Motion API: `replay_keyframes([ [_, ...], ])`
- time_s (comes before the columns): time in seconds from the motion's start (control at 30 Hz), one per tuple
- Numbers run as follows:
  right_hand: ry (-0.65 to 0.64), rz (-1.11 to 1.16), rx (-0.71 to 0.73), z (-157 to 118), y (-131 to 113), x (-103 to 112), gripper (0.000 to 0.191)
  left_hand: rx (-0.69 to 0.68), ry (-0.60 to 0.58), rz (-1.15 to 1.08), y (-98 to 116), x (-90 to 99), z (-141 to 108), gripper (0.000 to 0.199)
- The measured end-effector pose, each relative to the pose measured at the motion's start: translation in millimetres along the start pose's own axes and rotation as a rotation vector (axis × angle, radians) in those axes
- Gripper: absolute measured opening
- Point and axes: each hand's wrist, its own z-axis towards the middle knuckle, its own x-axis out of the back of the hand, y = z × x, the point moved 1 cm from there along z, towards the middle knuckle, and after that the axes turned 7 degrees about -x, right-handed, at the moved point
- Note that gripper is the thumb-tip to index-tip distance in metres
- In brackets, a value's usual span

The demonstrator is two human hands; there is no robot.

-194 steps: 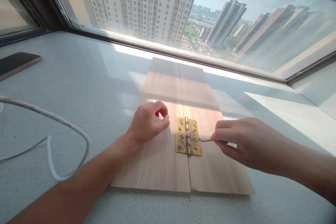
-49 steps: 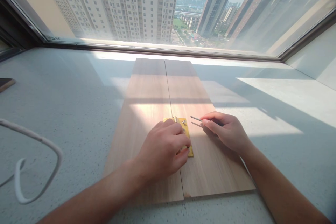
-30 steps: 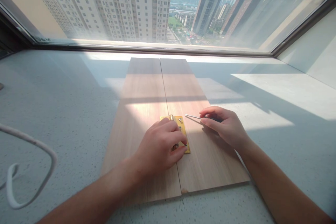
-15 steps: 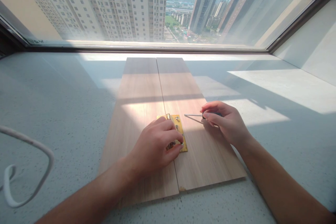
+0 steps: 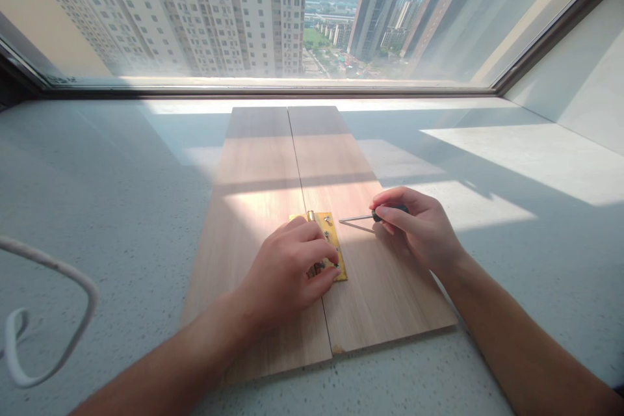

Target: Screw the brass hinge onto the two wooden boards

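Two light wooden boards (image 5: 258, 162) lie side by side with a thin seam between them. A brass hinge (image 5: 327, 221) lies across the seam, with screws standing in its right leaf. My left hand (image 5: 295, 263) covers the hinge's left leaf. Its thumb and forefinger pinch a small screw (image 5: 337, 265) at the lower right of the hinge. My right hand (image 5: 416, 224) holds a screwdriver (image 5: 358, 217) by its dark handle above the right board. The metal shaft points left, its tip a little to the right of the hinge.
The boards rest on a speckled white sill (image 5: 121, 208) in front of a large window (image 5: 273, 83) with tall buildings outside. A white cable (image 5: 90, 292) curls at the left edge. Sunlight and shadow bands cross the sill.
The screwdriver's tip has dipped slightly and more of its dark handle shows in my right hand. My left hand stays at the hinge. The whole view has shifted slightly.
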Motion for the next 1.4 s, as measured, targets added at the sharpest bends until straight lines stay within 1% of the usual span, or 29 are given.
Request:
replay_keyframes([
  [0.23, -0.002, -0.030, -0.009, -2.2, -2.2, 0.1, 0.009, -0.006, -0.022, 0.013, 1.2, 1.6, 1.0, 0.006],
  [0.5, -0.003, -0.053, 0.003, -2.2, -5.1, -1.0, 0.008, -0.027, -0.057, 0.027, 4.2, 4.3, 2.1, 0.014],
  [0.67, -0.002, -0.062, 0.015, -3.9, -6.1, -1.2, 0.007, -0.023, -0.064, 0.060, 5.2, 3.8, 2.8, 0.005],
  [0.83, -0.007, -0.070, 0.025, -4.1, -5.3, -1.2, 0.008, -0.042, -0.071, 0.069, 6.6, 3.0, 3.3, 0.014],
  [1.0, -0.017, -0.083, 0.034, -4.7, -6.0, -1.5, 0.008, -0.075, -0.074, 0.027, 5.7, 3.9, 3.1, 0.017],
  [1.13, -0.010, -0.094, 0.042, -4.9, -7.1, -1.4, 0.008, -0.077, -0.071, -0.006, 5.1, 5.2, 3.3, 0.024],
  [1.27, -0.004, -0.102, 0.047, -4.7, -7.7, -0.8, 0.007, -0.061, 0.002, 0.069, 6.4, 6.9, 2.8, 0.022],
  [1.33, -0.009, -0.104, 0.048, -4.9, -7.9, -0.7, 0.008, -0.037, 0.013, 0.141, 6.3, 6.6, 2.4, 0.018],
  [1.4, -0.017, -0.106, 0.049, -5.2, -8.1, -0.7, 0.009, -0.011, 0.008, 0.211, 5.6, 5.6, 2.3, 0.022],
])
